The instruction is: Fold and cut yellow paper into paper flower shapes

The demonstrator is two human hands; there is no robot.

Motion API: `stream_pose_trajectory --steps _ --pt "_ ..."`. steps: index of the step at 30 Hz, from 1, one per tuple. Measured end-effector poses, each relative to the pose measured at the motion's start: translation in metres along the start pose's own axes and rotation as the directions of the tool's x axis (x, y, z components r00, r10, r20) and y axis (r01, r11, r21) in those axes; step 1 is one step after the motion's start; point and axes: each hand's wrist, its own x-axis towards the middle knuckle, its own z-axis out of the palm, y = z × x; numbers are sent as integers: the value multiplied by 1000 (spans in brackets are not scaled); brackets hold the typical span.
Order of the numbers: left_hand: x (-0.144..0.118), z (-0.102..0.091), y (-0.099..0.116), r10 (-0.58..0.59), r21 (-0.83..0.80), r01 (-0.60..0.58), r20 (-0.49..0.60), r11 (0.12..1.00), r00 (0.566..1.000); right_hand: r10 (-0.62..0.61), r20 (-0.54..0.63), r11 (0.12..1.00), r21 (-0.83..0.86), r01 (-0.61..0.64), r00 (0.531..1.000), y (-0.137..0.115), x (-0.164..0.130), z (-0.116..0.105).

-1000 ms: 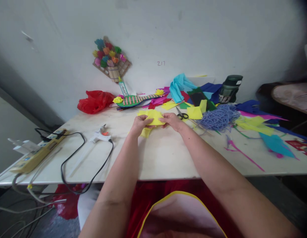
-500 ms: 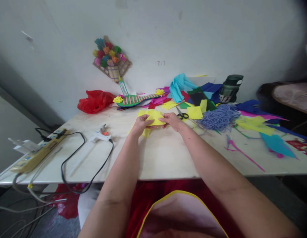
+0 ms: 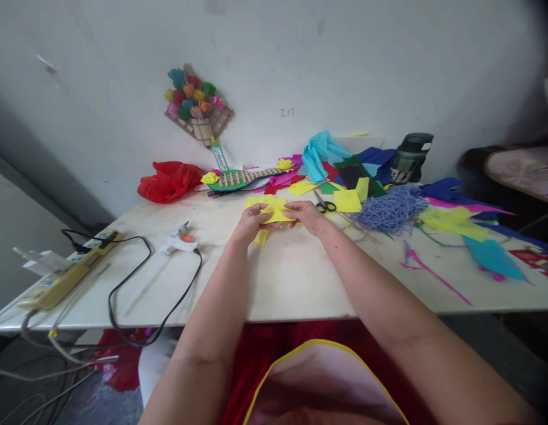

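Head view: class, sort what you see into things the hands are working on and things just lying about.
In hand: yellow paper, pinched by left hand and right hand.

Lying about: scissors, glue gun, power strip, red bag, purple yarn.

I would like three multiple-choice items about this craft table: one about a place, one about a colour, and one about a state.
1. Where do the scissors lie?
A. just right of the right hand
B. beside the glue gun
C. on the red plastic bag

2. What colour is the paper in both hands?
A. blue
B. yellow
C. pink

3. What is the state of the left hand?
A. flat and open on the table
B. pinching the paper
C. holding the scissors

Answers:
1 A, the black handles lie close by the right hand.
2 B, the held sheet is bright yellow.
3 B, its fingers close on the paper's left edge.
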Motion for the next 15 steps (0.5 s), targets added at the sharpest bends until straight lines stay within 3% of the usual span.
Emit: stream_pose_trajectory --steps 15 --pt "-2 0 3 -6 -44 7 14 999 1000 -31 110 999 46 26 993 4 2 -6"
